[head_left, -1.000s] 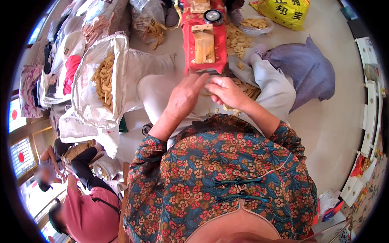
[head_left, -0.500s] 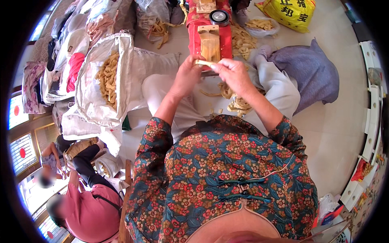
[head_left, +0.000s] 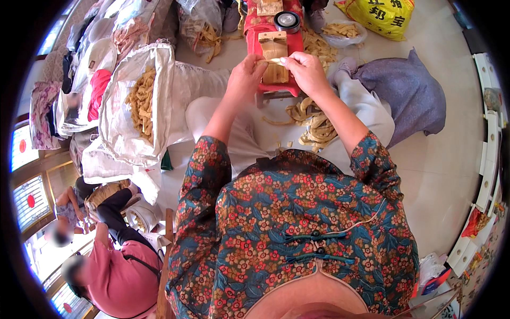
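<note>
A short, pale tan strip [head_left: 274,61] is stretched level between my two hands. My left hand [head_left: 246,76] pinches its left end, and my right hand [head_left: 306,73] pinches the other between thumb and fingers. Right beneath the strip lies a wooden block [head_left: 274,47] with a darker lower part, on a bench with a red cover [head_left: 255,47]. Whether the strip touches the block I cannot tell. Behind the block sits a round black container [head_left: 287,22] with a silvery top. Below my right hand, a pile of tan strips [head_left: 319,127] lies between my legs.
To the left stands a white woven sack [head_left: 164,101] holding many folded tan pieces [head_left: 142,103]. More strips lie in a clear bag [head_left: 348,30] at the far right, near a yellow bag [head_left: 380,18]. A grey-blue cloth [head_left: 404,98] is by my right leg. Two people sit at lower left.
Both hands have moved forward and a little apart, bringing the strip from the block's near end to over its middle. The strip stays in both hands.
</note>
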{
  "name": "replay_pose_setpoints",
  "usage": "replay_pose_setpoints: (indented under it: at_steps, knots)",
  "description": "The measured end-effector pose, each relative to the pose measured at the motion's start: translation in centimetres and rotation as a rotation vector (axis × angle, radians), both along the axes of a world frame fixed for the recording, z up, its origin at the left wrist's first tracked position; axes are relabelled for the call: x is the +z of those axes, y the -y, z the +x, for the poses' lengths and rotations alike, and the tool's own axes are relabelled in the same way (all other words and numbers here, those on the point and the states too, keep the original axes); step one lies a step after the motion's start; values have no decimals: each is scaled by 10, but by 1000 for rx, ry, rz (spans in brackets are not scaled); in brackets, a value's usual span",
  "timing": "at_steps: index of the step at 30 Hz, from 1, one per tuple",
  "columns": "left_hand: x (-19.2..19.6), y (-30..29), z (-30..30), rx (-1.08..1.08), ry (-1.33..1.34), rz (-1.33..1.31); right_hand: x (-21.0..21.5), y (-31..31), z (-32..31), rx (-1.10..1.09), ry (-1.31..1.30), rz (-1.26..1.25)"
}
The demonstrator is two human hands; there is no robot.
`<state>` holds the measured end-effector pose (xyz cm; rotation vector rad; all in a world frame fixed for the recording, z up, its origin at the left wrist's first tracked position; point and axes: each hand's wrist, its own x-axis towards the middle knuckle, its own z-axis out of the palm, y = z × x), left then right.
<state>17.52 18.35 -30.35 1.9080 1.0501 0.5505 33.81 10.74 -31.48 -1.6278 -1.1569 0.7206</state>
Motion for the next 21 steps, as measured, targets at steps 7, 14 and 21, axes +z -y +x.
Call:
replay_pose_setpoints:
  at_steps: [7, 14, 21]
  knots:
    - [-12, 20, -23, 74, 15, 131, -12, 26, -3, -31, 284, -77]
    - [-13, 78, -44, -88, 259, -876, 28, 69, -55, 128, 305, 432]
    - [-13, 95, -38, 135, 707, -1290, 15, 96, -74, 296, 212, 522]
